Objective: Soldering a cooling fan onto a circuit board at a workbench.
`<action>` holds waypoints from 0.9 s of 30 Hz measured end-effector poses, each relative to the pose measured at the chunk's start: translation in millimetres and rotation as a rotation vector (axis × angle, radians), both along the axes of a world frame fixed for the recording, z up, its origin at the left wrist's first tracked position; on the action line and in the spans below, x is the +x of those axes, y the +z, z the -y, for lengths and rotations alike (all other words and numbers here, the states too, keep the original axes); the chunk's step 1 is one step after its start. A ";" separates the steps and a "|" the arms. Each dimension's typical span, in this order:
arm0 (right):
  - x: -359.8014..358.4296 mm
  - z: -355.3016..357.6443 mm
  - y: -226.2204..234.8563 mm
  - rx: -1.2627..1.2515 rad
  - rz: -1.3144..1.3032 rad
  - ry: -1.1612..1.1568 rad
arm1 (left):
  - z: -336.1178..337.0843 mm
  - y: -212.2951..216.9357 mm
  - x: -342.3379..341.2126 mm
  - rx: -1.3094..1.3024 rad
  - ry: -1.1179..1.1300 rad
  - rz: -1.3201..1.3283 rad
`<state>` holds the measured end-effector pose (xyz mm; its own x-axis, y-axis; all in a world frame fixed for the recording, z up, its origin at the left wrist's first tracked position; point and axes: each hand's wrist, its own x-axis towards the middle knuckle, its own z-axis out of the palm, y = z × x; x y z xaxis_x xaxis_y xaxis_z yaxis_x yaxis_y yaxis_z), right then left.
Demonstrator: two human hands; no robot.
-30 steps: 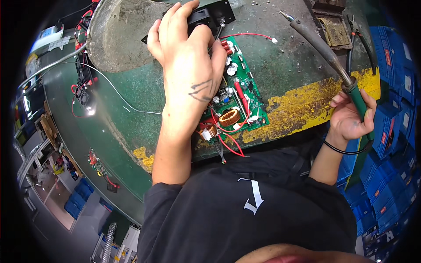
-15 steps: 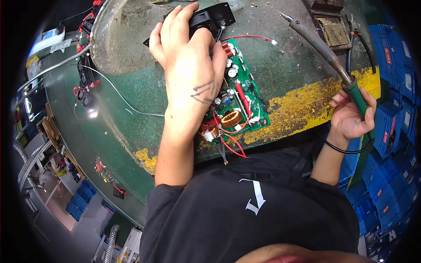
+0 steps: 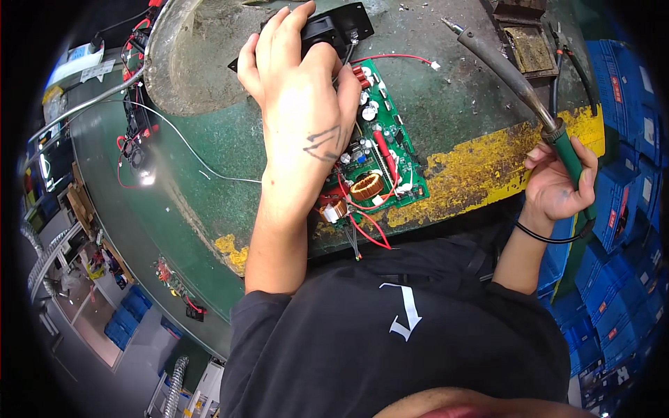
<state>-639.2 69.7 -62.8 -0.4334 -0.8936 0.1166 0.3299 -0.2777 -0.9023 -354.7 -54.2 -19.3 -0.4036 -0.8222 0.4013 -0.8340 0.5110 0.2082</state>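
Your left fingers [image 3: 279,45], grip hidden, likely steady the flat black panel [image 3: 354,21]; right fingers [image 3: 538,155] clamp the green-handled soldering iron [image 3: 535,103], next needing aim.

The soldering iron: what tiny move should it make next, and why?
Probably swing the soldering iron gently left toward the green circuit board. The right hand already holds it by its handle, but its tip is over the bench, apart from the board. The left hand covers part of the black panel.

Soldering iron [image 3: 516,81]: dull metal shaft [image 3: 491,57], smooth plastic handle [image 3: 568,159]. Shirt [image 3: 327,341]: matt cloth. Tabletop [image 3: 446,97]: rough.
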 end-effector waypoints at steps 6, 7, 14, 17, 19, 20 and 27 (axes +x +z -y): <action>0.6 0.8 0.0 -0.008 -0.002 0.009 | 2.7 11.2 -11.3 0.073 0.017 -0.068; 0.9 0.5 0.1 -0.004 0.004 0.006 | 8.5 10.2 -16.2 0.109 0.032 -0.096; 0.0 0.6 -0.9 -0.003 -0.004 -0.006 | 6.3 4.3 -10.1 -0.023 0.000 0.031; -0.5 1.9 -1.1 -0.031 -0.022 0.020 | -0.8 -2.9 -0.1 -0.005 -0.012 0.029; 0.4 1.7 -0.2 -0.025 -0.009 0.016 | -1.4 -5.8 2.3 -0.015 -0.008 0.033; 1.0 1.9 0.1 -0.018 0.001 0.013 | -0.7 -5.9 1.9 -0.017 -0.008 0.035; -4.4 -1.0 -2.4 -0.019 0.006 0.025 | -4.6 10.4 -4.6 -0.035 0.039 0.068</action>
<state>-643.6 70.7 -65.2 -0.4118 -0.9018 0.1312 0.3421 -0.2864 -0.8950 -359.3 -49.6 -9.0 -0.3984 -0.8241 0.4026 -0.8652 0.4834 0.1334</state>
